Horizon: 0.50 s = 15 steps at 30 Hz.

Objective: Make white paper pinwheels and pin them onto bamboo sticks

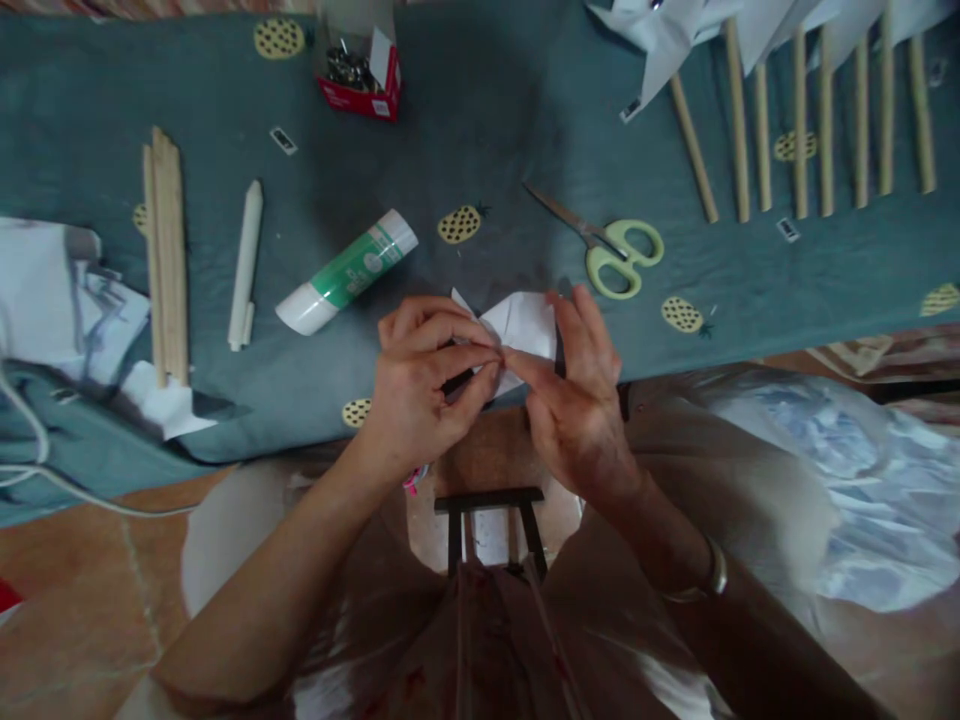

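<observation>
A small folded white paper pinwheel (529, 322) is between my hands at the front edge of the table. My left hand (424, 375) pinches it near the centre with thumb and forefinger. From the other side, my right hand (577, 400) presses a fingertip at that same centre, and its other fingers rest along the paper's right side. Part of the paper is hidden behind my fingers. Just beyond my left hand lies a green and white glue stick (352, 270). Scissors (611, 250) with light green handles lie beyond my right hand, their blades pointing away to the left.
Finished white pinwheels (667, 40) on wooden sticks lie at the far right. A red box (367, 95) of metal pins stands at the back. Leftward are a white pen (246, 265), bare wooden sticks (169, 260) and paper sheets (37, 290). A white cable (97, 500) hangs at the left edge.
</observation>
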Tool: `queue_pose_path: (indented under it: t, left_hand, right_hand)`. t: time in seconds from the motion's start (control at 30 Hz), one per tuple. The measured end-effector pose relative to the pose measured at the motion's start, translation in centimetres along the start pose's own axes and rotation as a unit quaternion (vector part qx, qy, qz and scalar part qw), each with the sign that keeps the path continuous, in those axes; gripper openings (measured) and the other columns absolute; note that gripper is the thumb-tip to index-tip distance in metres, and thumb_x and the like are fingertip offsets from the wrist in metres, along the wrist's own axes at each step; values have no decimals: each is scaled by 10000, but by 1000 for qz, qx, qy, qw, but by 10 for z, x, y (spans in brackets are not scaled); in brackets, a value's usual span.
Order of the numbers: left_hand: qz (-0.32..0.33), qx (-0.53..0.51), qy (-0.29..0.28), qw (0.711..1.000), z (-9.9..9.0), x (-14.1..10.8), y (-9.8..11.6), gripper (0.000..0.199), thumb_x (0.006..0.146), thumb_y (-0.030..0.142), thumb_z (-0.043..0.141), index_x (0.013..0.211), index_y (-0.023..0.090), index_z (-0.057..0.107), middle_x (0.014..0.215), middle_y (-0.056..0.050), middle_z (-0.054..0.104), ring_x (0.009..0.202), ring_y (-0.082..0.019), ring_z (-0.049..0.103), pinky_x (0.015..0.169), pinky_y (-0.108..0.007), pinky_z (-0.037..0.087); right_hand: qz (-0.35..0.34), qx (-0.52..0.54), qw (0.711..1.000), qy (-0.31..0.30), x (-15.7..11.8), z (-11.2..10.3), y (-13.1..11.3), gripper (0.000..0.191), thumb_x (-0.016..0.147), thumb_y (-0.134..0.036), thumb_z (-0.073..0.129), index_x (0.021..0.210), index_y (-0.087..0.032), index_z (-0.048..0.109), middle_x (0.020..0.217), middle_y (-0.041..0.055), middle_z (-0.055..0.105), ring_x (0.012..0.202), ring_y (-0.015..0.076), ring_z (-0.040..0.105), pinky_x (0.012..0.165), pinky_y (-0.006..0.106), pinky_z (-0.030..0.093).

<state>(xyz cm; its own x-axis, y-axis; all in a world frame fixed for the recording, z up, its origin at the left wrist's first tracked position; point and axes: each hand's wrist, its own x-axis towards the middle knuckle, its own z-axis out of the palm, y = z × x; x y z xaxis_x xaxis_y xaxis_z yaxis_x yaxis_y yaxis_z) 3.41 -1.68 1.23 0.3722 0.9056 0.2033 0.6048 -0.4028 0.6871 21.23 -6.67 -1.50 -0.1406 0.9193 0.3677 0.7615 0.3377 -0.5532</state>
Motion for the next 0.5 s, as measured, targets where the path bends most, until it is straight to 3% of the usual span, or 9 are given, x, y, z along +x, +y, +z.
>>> queue_pose_path:
  t: [0.23,0.4,0.5]
  left_hand:
    - [14,14,-22,1000,2,-1,-4,153,899,325,617,849,318,762,990,-12,764,1118,-279,603,1002,-529,411]
    - [19,14,-33,999,0,1,-4,136,888,295,627,848,311,756,976,-23,763,1135,-292,600,1003,-549,405]
    - [20,18,-36,999,-1,2,-3,132,879,291,629,838,316,752,969,-22,763,1136,-299,601,1004,-560,403]
  right_hand:
    - [30,27,999,-33,-1,-7,0,437,919,-99,459,1213,-355,656,1658,-46,305,1558,309,233,1217,594,307]
    - [38,51,997,-49,4,-14,0,453,910,-87,449,1200,-349,677,1623,-39,376,1555,302,247,1227,603,298]
    - [47,84,995,-38,7,-18,3,390,923,-141,483,1195,-339,681,1577,-9,450,1518,296,342,1208,598,349]
